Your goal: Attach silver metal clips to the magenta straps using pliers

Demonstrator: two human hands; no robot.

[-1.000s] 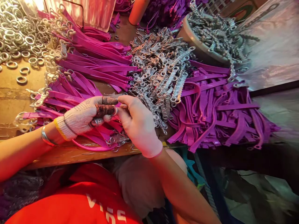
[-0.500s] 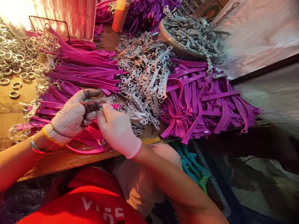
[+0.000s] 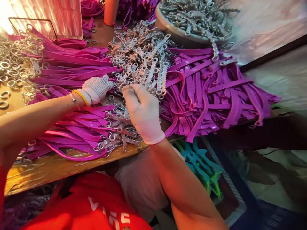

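Note:
My left hand (image 3: 97, 88), in a knitted glove, reaches to the near edge of a heap of short metal chain pieces (image 3: 144, 60); its fingertips are hidden among them. My right hand (image 3: 142, 111), in a white glove, hovers just right of it with its back towards me. Its fingers curl at the heap's edge, and whatever they pinch is hidden. Under both wrists lie magenta straps with rings and chains fitted (image 3: 79, 131). Loose purple straps (image 3: 216, 95) are piled to the right.
More magenta straps (image 3: 72, 60) lie at the back left beside a heap of metal rings (image 3: 9, 70). A bowl (image 3: 168, 27) of chain pieces and an orange cylinder (image 3: 110, 11) stand at the back. The wooden table edge (image 3: 59, 166) runs near me; teal items (image 3: 199, 163) lie below.
Both hands were together working a strap end near the table front. My left hand has now reached forward to the chain heap, and my right hand has moved up beside it.

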